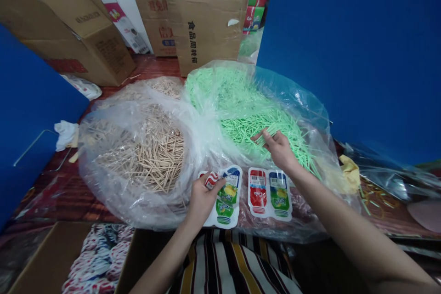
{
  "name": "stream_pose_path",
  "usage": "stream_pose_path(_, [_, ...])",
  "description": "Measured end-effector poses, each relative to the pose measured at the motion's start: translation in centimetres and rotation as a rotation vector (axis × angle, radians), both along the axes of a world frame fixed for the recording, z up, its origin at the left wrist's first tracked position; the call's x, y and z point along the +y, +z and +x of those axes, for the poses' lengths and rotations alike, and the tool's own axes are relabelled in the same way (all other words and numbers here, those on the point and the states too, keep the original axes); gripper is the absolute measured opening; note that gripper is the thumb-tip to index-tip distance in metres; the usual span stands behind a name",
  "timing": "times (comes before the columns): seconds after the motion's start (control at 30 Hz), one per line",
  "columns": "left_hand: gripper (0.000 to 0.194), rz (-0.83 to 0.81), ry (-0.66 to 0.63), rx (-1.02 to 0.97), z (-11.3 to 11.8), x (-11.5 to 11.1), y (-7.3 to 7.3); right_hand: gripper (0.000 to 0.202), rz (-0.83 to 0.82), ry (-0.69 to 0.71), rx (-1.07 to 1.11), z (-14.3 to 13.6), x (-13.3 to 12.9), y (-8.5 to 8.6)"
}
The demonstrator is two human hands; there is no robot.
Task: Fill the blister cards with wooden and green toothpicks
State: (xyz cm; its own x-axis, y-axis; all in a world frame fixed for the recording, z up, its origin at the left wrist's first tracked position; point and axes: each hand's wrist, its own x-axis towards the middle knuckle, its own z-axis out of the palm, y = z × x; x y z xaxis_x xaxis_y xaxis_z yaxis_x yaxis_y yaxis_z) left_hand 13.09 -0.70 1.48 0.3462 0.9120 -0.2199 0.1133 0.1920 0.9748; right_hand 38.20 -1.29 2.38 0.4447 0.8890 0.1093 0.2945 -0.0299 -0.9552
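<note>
My left hand (203,197) grips a bottle-shaped packet (228,197) with red and green halves, fingers closed over its left part. To its right, a similar packet (270,194) lies flat on the clear plastic. Above that, my right hand (275,144) pinches several thin green sticks (268,134) over the open bag of green sticks (241,128). On the left, a clear plastic bag (103,147) holds many tan sticks (161,161).
Cardboard boxes (210,18) stand at the back, with another box (65,32) at the back left. An open box of wrapped packets (99,257) sits below the table's edge. Blue panels (351,55) flank both sides. A yellow cloth (349,172) lies at the right.
</note>
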Motion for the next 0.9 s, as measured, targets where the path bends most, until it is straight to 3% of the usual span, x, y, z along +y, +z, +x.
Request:
stream_pose_path(0.1, [0.022, -0.006, -0.015, 0.008, 0.0, 0.0, -0.2, 0.029, 0.122, 0.095, 0.431, -2.9, -0.3, 2.4])
stream_pose_path(0.2, [0.022, -0.05, -0.018, -0.016, 0.2, -0.1, -0.5, 0.022, 0.182, 0.185, 0.606, -6.1, -0.8, 3.8])
stream_pose_path(0.37, [0.023, -0.13, -0.016, -0.109, 0.3, -0.1, -0.9, 0.02, 0.177, 0.326, 0.551, -8.9, -1.6, 3.5])
stream_pose_path(0.53, [0.024, -0.144, -0.013, -0.151, 0.2, -0.1, -0.6, 0.017, 0.159, 0.421, 0.385, -9.3, -2.2, 3.3])
stream_pose_path(0.67, [0.022, -0.102, 0.004, -0.122, 0.1, 0.1, -0.1, 0.023, 0.042, 0.468, 0.215, -9.2, -2.3, 3.5])
stream_pose_path(0.8, [0.021, -0.053, 0.021, -0.111, -0.3, 0.2, 0.2, 0.028, -0.031, 0.522, 0.352, -9.2, -2.2, 3.6])
stream_pose_path(0.9, [0.023, -0.015, 0.003, -0.104, -0.5, 0.4, 0.3, 0.033, 0.042, 0.492, 0.402, -9.4, -2.2, 3.8])
